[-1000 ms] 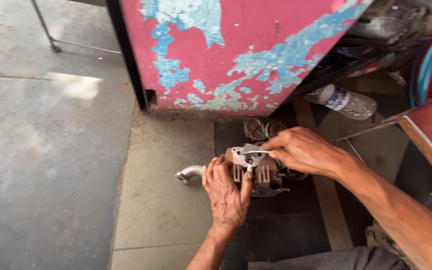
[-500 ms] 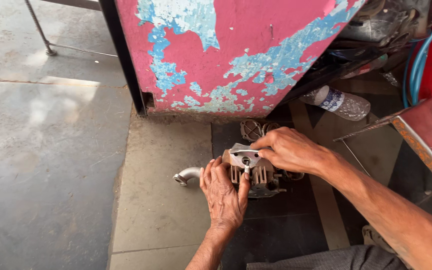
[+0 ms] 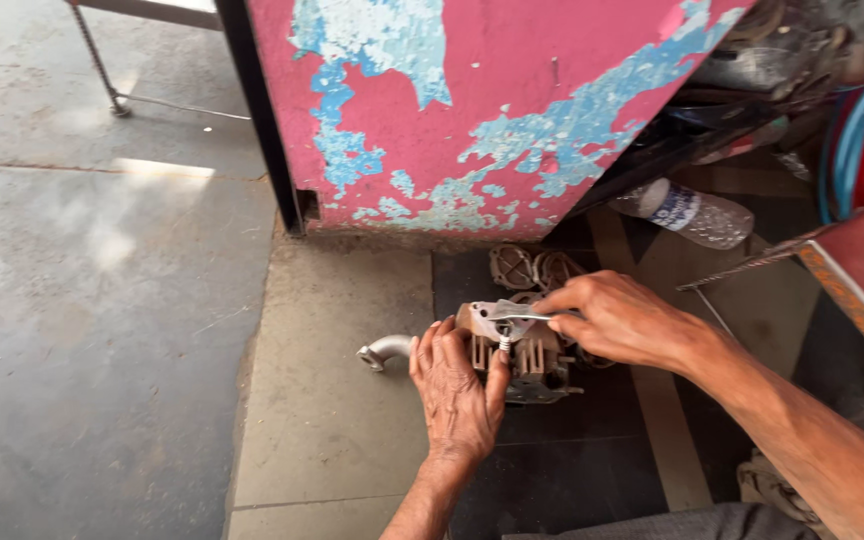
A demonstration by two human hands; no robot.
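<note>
The finned metal engine part [image 3: 532, 365] lies on the dark floor strip, just in front of the pink cabinet [image 3: 472, 110] with its flaking blue patches. It looks like cast metal, grey and dirty, with stiff ribs, so it is probably heavy for its size and does not bend; the oily surface may be slippery. The ribs and the flat sides seem the safest places to take hold.

The left hand [image 3: 457, 390] rests against the near left side of the part, fingers half closed around it to steady it. The right hand [image 3: 617, 320] pinches a thin metal tool [image 3: 517, 317] and holds it on a pale flat plate [image 3: 492, 320] on top of the part.

A curved metal pipe [image 3: 384, 351] lies to the left, touching the concrete. A clear plastic bottle [image 3: 697, 213] lies far right, light and soft.
</note>
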